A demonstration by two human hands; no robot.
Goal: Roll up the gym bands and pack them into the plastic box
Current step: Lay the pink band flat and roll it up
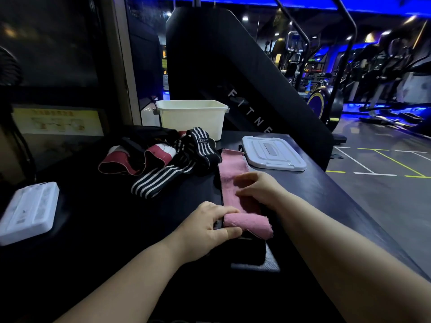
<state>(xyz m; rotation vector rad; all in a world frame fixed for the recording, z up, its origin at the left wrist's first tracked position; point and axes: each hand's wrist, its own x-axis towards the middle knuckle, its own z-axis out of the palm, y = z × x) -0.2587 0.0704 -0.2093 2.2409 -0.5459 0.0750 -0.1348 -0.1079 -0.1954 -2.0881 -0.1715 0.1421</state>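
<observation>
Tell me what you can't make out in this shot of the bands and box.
Head view only.
Cream plastic box: its near wall hides its floor.
Pink fabric band: right hand covers its middle, left hand covers the roll's end.
Yellow wall poster: print blurred.
Black-and-white striped bands: tangled, count unclear.

Left hand [210, 226] pinches the rolled end of the pink band [235, 183]; right hand [258, 188] presses its flat stretch, nearer the plastic box [191, 118].

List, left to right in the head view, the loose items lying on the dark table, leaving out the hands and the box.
Flat white plastic block → red-and-black band → black-and-white striped band → pink band → white lid.
</observation>
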